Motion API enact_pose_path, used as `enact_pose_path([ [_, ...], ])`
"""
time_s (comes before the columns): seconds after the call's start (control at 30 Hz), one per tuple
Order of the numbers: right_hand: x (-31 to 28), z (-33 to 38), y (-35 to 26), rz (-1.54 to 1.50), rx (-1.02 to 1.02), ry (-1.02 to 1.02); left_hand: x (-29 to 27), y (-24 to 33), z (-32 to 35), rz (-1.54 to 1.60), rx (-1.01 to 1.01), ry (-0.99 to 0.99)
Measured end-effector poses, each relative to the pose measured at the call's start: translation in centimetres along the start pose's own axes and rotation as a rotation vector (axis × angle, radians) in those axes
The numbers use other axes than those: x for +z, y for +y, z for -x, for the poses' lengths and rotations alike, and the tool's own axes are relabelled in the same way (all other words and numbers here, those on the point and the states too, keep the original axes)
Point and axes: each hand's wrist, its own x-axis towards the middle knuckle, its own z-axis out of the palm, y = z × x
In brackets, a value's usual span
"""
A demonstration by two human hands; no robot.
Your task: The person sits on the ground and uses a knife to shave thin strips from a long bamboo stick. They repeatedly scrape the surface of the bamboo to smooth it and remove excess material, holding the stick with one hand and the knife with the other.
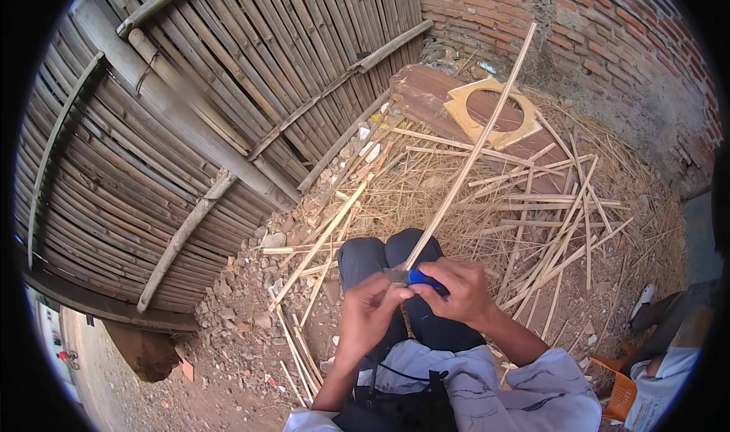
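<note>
My right hand (460,291) is closed round the blue handle of a knife (427,281). Its grey blade points left and lies across the near end of a long, pale bamboo strip (473,156). Thumb and fingers of my left hand (366,310) pinch together at that same end, beside the blade; the fingers partly hide the strip's tip. From there the strip slants up and away to the right, over my knees (361,261).
Loose bamboo strips (551,261) and shavings cover the ground ahead and to the right. Beyond lies a brown board (422,97) with a square yellowish frame (456,116). A bamboo fence (228,67) stands left, a brick wall (487,10) behind. Another person sits at lower right by an orange chair (620,390).
</note>
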Motion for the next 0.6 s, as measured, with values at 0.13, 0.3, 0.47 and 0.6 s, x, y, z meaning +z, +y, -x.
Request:
enact_pose_path([
  [0.13, 0.1, 0.3, 0.2, 0.011, 0.009, 0.005, -0.1, 0.5, 0.2, -0.137, -0.046, 0.017],
  [0.3, 0.2, 0.1, 0.2, 0.02, -0.004, 0.028, 0.1, 1.2, 0.2, -0.192, -0.008, 0.079],
  [0.47, -0.3, -0.3, 0.3, 0.053, -0.04, 0.049, -0.3, 2.0, 0.1, -0.314, -0.011, 0.06],
  [0.6, -1.1, -0.7, -0.1, 0.105, -0.023, -0.003, -0.4, 2.2, 0.0, -0.324, 0.01, 0.059],
])
